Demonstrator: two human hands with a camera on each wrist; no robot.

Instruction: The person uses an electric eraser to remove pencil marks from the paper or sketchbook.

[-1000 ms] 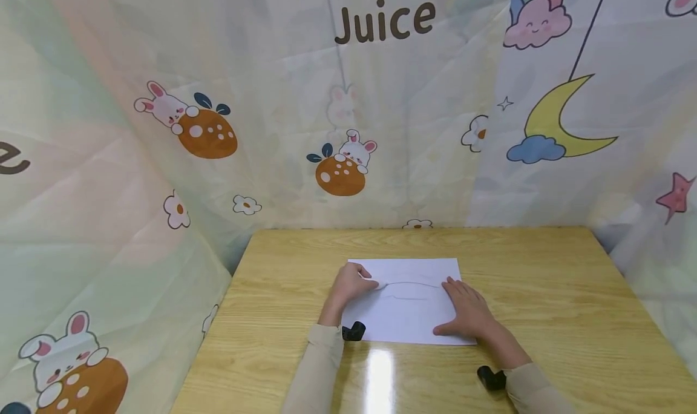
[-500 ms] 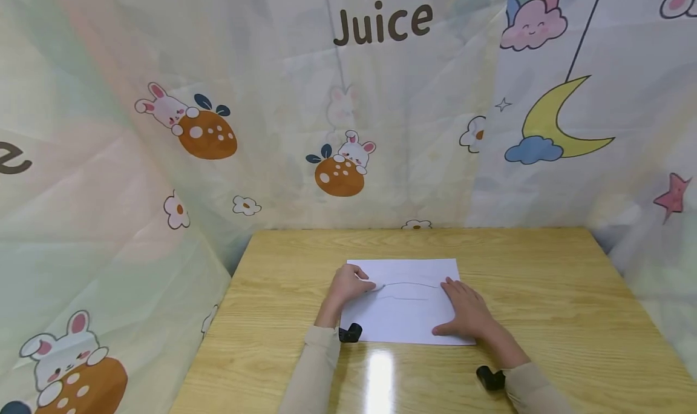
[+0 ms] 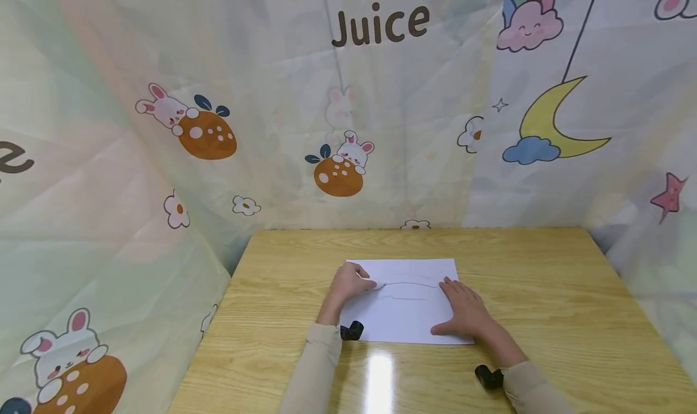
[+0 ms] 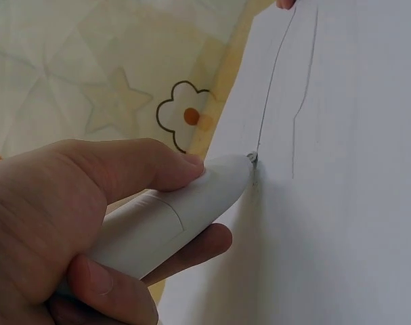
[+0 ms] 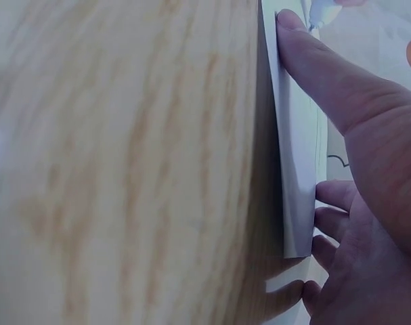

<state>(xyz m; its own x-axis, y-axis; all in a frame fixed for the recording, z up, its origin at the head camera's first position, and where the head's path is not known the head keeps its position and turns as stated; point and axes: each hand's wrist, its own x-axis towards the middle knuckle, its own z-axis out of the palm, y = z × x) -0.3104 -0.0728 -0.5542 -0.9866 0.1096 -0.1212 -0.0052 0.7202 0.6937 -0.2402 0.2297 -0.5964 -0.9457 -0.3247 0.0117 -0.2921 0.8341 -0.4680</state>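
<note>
A white sheet of paper point(image 3: 405, 323) lies on the wooden table. My left hand point(image 3: 351, 284) grips a thick white tool point(image 4: 171, 220) that tapers to a small metal tip, thumb on top and fingers curled beneath. The tip sits at the end of a long, slightly curved thin line point(image 4: 269, 88) on the sheet. Nearer my body runs a second, stepped line point(image 3: 408, 298). My right hand point(image 3: 467, 311) lies spread over the paper's right edge, thumb point(image 5: 313, 40) along the near side. The right wrist view shows the sheet point(image 5: 296, 183) nearly edge-on.
The wooden table point(image 3: 544, 299) extends on both sides of the sheet. A cartoon-printed cloth point(image 3: 272, 129) hangs behind it and along the sides. Black camera mounts point(image 3: 353, 330) stick out at both wrists.
The head view shifts very slightly. Both hands keep nearly the same places on the paper, and the tool's tip stays by the end of the curved line.
</note>
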